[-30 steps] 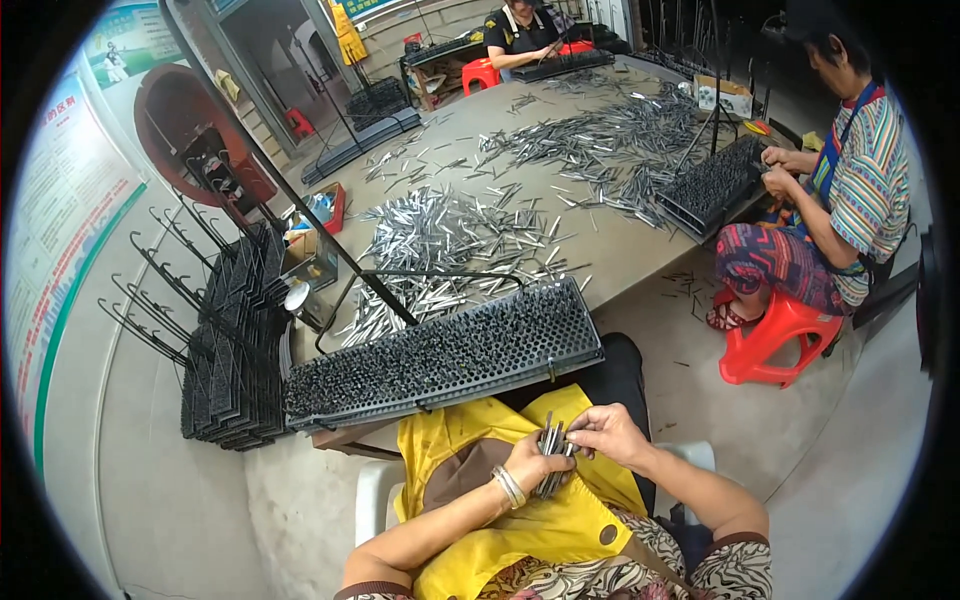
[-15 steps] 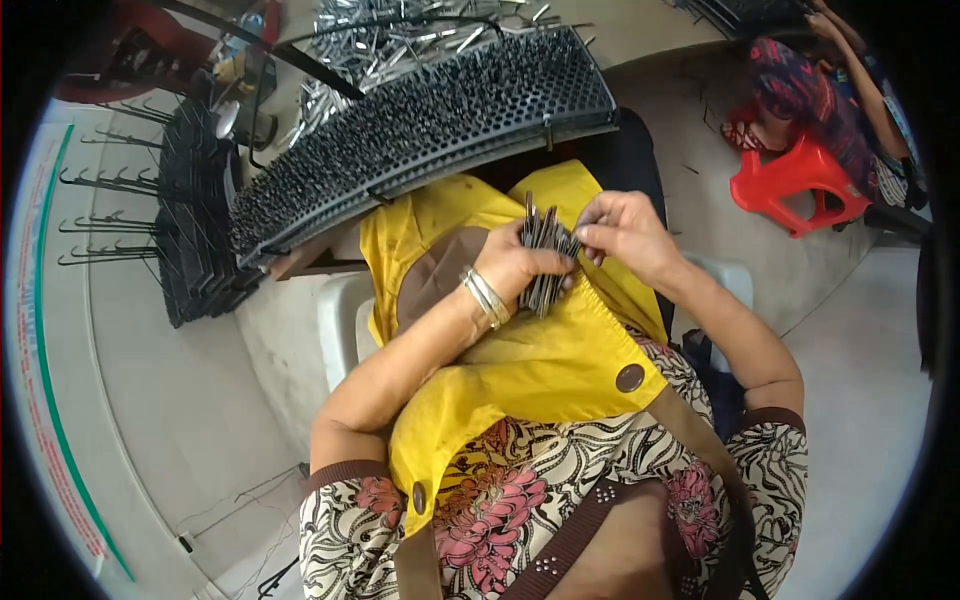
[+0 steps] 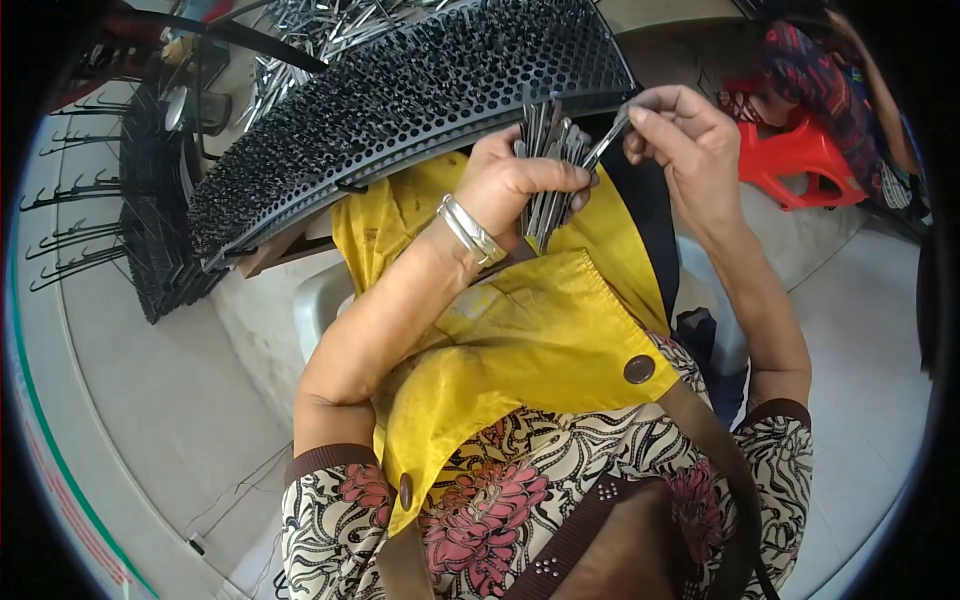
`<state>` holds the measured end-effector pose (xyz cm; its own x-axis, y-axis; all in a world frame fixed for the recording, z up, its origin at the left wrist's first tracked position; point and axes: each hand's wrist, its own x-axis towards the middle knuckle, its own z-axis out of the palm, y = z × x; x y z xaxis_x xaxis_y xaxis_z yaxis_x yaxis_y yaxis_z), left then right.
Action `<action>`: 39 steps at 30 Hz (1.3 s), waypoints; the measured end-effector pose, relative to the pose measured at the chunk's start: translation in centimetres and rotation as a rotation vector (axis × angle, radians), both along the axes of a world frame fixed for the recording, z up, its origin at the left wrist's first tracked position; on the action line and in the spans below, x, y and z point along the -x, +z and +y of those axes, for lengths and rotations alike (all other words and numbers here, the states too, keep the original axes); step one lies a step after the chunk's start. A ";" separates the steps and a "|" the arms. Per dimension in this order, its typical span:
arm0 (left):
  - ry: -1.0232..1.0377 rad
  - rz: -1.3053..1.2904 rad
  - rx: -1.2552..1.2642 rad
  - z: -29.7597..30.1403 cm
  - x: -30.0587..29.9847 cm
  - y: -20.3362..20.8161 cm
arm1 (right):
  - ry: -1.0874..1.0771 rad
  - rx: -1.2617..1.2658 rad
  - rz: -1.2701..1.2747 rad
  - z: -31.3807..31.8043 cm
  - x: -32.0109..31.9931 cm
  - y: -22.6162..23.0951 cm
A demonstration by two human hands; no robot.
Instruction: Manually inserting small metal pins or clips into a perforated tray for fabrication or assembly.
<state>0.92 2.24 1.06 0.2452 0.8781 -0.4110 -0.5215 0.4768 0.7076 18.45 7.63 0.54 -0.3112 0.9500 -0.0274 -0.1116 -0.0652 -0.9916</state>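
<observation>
My left hand [image 3: 510, 180] is closed around a bundle of slim metal strips [image 3: 545, 218], thumb across the front, ends sticking out above and below. At its right, my right hand [image 3: 692, 145] pinches one slim, shiny metal strip [image 3: 607, 140] between thumb and fingertips. That strip slants down toward the bundle; whether its lower end touches the others I cannot tell. Just beyond both hands lies a long, curved black perforated rack [image 3: 570, 82]. Dark slim pieces stand upright in most of its holes, while bare holes show along the near edge and right end.
Loose silvery metal strips [image 3: 345, 28] are heaped behind the rack. Stacked black racks with long hooks [image 3: 140, 205] stand at left, near a metal cup [image 3: 212, 112]. A yellow apron [image 3: 480, 350] covers my lap. At far right a person sits on a red stool [image 3: 805, 165].
Both hands have moved up and toward the rack. My right hand has drawn away from the bundle to the right, and one strip now shows in its fingers. The view has shifted slightly.
</observation>
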 end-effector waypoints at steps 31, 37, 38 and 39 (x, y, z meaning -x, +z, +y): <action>0.197 0.197 0.053 1.1 -0.6 -1.7 | -0.013 0.115 -0.067 2.5 0.1 -1.8; 0.208 0.320 0.077 1.2 -1.2 -1.4 | 0.031 0.209 0.059 1.2 0.9 -2.7; 0.204 0.343 0.095 0.8 -1.1 -2.0 | 0.028 0.198 0.062 0.9 1.0 -2.7; 0.201 0.357 0.102 0.7 -1.2 -2.1 | 0.019 0.236 0.049 0.7 1.2 -2.6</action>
